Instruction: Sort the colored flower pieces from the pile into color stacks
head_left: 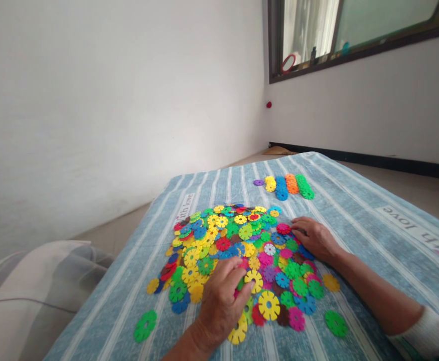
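A broad pile of notched plastic snowflake discs (223,244) in many colours lies on the striped cloth. My left hand (223,296) rests low over the front middle of the pile, fingers bent and thumb apart, beside a yellow disc (253,282). A pinkish disc shows by its fingertips; I see nothing gripped. At the pile's right edge is my right hand (315,239), its fingers stretched out beside a crimson disc (283,228). Its fingertips seem to touch discs there, but their undersides are hidden.
Beyond the pile, overlapping discs lie in colour rows: yellow (270,184), blue (281,188), orange (291,184) and green (304,187), with a purple disc (259,183) at their left. Stray green discs (145,326) lie near the front. A white wall (121,100) stands behind.
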Tool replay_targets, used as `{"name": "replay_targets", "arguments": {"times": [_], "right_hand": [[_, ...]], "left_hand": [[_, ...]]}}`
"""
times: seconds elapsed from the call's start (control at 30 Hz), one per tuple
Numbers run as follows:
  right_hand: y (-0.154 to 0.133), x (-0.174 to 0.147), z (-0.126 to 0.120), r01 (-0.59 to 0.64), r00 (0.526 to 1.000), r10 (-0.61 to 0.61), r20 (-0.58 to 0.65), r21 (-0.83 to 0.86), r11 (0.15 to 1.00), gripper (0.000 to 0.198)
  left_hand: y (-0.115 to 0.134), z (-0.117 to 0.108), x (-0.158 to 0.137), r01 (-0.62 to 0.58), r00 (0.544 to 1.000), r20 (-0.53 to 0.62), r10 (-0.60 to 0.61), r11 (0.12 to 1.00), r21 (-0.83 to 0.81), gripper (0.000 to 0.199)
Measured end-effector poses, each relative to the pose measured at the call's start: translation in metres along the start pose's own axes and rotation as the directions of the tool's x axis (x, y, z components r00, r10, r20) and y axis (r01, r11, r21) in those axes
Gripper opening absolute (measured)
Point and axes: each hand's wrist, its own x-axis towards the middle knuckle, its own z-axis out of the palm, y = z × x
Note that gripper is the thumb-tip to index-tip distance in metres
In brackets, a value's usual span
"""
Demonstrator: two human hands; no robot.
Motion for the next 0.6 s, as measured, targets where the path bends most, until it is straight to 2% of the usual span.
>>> {"name": "replay_targets", "arguments": {"times": [0.13, 0.27, 0.43, 0.6], "right_hand": [[0.0009, -0.0005, 0.0006, 0.001, 1.000, -0.001, -0.001, -0.001, 1.000, 0.024], [0.0027, -0.0009, 0.0018, 0.009, 1.000, -0.009, -0.016, -0.010, 1.000, 0.024], [0.0033, -0.0013, 0.0023, 0.005, 1.000, -0.006, -0.028, -0.015, 1.000, 0.024], [0.0006, -0.0007, 0.0002, -0.001, 1.000, 0.000, -0.009, -0.025, 1.000, 0.025]], "left_hand": [[0.0019, 0.0001, -0.0013, -0.016, 0.998, 0.060, 0.008, 0.991, 0.130, 0.013], [0.0029, 0.0011, -0.0029, -0.010, 0.994, 0.105, -0.008, 0.986, 0.165, 0.022], [0.0048, 0.0034, -0.0022, 0.014, 0.998, 0.060, -0.021, 0.994, 0.107, 0.024], [0.0068, 0.0050, -0.0005, 0.060, 0.998, 0.012, -0.059, 0.998, -0.010, 0.017]]}}
